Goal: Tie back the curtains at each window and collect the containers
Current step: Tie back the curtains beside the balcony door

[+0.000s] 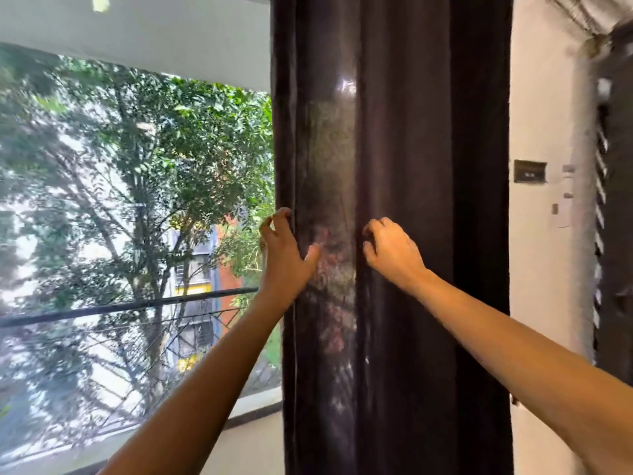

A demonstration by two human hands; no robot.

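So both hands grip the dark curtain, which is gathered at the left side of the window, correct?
Not quite. The head view shows the dark curtain gathered at the right side of the window, not the left. The rest holds: the left hand grips its near edge and the right hand grips a fold further along.

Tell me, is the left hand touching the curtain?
Touching. The head view shows the left hand gripping the left edge of the curtain, with its fingers curled round the edge and its thumb pressed on the front.
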